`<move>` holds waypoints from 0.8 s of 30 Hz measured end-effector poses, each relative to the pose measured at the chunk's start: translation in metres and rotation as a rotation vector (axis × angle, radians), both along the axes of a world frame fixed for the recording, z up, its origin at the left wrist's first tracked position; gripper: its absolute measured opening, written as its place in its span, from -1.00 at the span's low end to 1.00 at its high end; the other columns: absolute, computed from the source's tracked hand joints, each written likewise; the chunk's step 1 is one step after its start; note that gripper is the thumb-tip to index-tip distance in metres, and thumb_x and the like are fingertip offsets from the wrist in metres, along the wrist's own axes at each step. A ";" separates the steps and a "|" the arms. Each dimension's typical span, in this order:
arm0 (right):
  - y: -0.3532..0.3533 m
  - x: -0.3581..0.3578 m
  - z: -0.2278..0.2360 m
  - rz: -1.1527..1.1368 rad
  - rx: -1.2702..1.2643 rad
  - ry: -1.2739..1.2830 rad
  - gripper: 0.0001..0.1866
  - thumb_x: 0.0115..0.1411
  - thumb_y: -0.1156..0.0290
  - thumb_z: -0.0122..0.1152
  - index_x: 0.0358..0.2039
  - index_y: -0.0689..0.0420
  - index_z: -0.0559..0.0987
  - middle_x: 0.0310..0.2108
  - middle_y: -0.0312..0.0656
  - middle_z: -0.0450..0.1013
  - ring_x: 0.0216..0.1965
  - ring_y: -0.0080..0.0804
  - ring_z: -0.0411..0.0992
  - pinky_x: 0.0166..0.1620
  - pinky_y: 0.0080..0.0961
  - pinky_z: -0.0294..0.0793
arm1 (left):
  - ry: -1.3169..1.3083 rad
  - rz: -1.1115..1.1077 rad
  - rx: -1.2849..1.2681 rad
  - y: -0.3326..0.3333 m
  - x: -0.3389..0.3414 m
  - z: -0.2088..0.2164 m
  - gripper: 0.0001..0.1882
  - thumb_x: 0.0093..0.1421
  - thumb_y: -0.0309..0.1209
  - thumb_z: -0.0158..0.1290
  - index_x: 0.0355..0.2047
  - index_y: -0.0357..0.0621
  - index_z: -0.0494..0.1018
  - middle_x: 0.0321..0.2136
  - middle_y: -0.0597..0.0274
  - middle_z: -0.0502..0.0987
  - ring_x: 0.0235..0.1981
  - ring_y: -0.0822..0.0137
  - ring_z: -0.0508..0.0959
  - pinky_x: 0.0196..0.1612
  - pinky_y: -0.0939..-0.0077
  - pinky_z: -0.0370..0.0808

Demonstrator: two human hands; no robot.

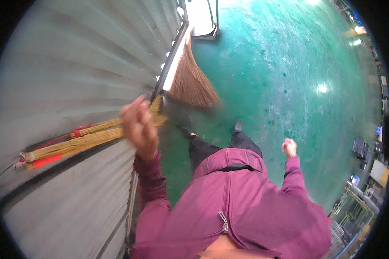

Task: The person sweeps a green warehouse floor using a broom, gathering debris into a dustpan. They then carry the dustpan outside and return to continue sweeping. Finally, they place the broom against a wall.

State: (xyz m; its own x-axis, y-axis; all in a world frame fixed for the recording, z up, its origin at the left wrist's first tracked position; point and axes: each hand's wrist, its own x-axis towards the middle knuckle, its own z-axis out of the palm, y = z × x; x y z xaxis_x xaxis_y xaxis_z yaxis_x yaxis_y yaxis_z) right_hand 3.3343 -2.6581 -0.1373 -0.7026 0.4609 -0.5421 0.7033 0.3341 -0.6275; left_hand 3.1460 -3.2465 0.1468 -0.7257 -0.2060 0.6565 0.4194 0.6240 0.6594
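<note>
My left hand (pixel 140 127) is raised at the wall on the left, with its fingers bent and smeared by motion. Behind it, yellow straw hand brooms (pixel 84 140) tied with red string lie across the wall. The hand covers part of them, and I cannot tell whether it touches them. Beyond the hand, a large brown broom (pixel 193 82) stands by the wall's edge, its bristles fanned out and their lower ends blurred. My right hand (pixel 288 147) hangs out at my right side, fingers curled in, with nothing visible in it.
A grey corrugated metal wall (pixel 86 56) runs along my left. Green, shiny floor (pixel 272 77) spreads ahead and to the right. A white object with a dark base (pixel 204 32) stands past the brown broom. Racks and crates (pixel 361 147) line the far right.
</note>
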 end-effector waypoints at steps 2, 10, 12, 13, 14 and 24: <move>0.037 0.047 -0.011 0.099 -0.011 -0.040 -0.92 -0.06 0.53 -0.05 -0.52 0.20 0.42 -0.73 -0.28 0.30 -0.69 -0.54 0.28 -0.65 -0.58 0.27 | -0.442 -0.142 -0.271 0.045 -0.024 -0.051 -0.72 0.07 -0.48 -0.06 -0.16 -0.18 0.32 -0.36 0.02 0.42 -0.31 0.08 0.41 -0.23 0.28 0.36; 0.132 0.135 0.009 -0.312 -0.218 -0.295 -0.72 -0.06 0.55 -0.09 -0.28 0.10 0.46 -0.52 -0.35 0.39 -0.52 -0.54 0.32 -0.47 -0.53 0.32 | -1.582 -0.364 -0.536 0.185 0.057 -0.248 -0.59 -0.04 -0.31 -0.01 -0.13 -0.11 0.37 -0.16 0.02 0.42 -0.11 0.09 0.40 -0.04 0.30 0.32; 0.154 0.122 0.017 -0.374 -0.100 -0.202 -0.72 -0.04 0.62 -0.15 -0.31 0.14 0.46 -0.53 -0.34 0.38 -0.51 -0.56 0.32 -0.47 -0.59 0.32 | -1.739 -0.501 -0.625 0.225 0.063 -0.272 -0.56 -0.04 -0.31 -0.01 -0.10 -0.12 0.35 -0.16 0.00 0.41 -0.10 0.07 0.39 -0.05 0.29 0.32; 0.167 0.106 0.018 -0.359 -0.087 -0.024 -0.73 -0.02 0.65 -0.18 -0.34 0.17 0.46 -0.54 -0.33 0.36 -0.51 -0.58 0.30 -0.46 -0.64 0.31 | -1.695 -0.657 -0.694 0.245 0.062 -0.280 -0.61 -0.02 -0.31 -0.03 -0.15 -0.14 0.37 -0.19 -0.05 0.41 -0.11 0.06 0.40 -0.06 0.29 0.33; 0.179 0.082 0.018 -0.401 -0.059 0.097 -0.74 0.00 0.69 -0.21 -0.36 0.19 0.46 -0.55 -0.33 0.35 -0.52 -0.60 0.29 -0.45 -0.69 0.29 | -1.628 -0.726 -0.704 0.266 0.057 -0.283 -0.69 0.00 -0.33 -0.08 -0.23 -0.17 0.40 -0.23 -0.11 0.42 -0.13 0.04 0.40 -0.10 0.25 0.34; 0.232 -0.320 0.070 0.227 0.045 0.345 -0.78 0.02 0.58 -0.07 -0.29 0.19 0.46 -0.38 -0.28 0.40 -0.35 -0.56 0.34 -0.22 -0.66 0.30 | -1.129 -0.455 -0.378 0.364 -0.149 -0.287 -0.73 -0.01 -0.42 -0.06 -0.24 -0.15 0.40 -0.33 -0.04 0.47 -0.25 0.01 0.45 -0.16 0.25 0.38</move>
